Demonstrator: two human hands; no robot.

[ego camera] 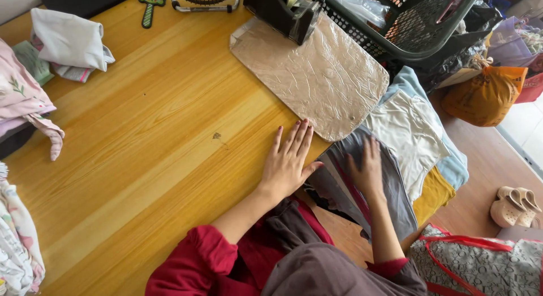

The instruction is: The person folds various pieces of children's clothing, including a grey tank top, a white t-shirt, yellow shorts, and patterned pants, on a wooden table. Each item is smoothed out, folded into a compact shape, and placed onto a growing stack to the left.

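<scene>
The left hand [285, 163] is laid flat, palm down, on the wooden table [153, 137] near the centre of the frame, its fingers [294, 137] spread open and holding nothing, the fingertips reaching almost to the lower edge of a foil-wrapped board [317, 75]. Just to the right of it, the right hand [366, 168] is pressed flat on a dark grey garment [390, 188], which hangs over the table's edge at centre right; its fingers are stretched out on the cloth, and nothing is gripped. The garment is seen lying against a stack of folded clothes [410, 134] to its right, with a cream piece on top, a pale blue one beneath and a mustard one at the bottom. The foil-wrapped board is set at an angle in the upper middle of the frame, and a black tape dispenser [283, 13] stands on its upper end. A dark plastic basket [418, 24] is seen in the upper right. Folded pale clothes [68, 41] are piled in the upper left, and patterned fabric [20, 98] is found along the left edge. A pair of beige sandals [515, 205] rests on the floor at lower right.
</scene>
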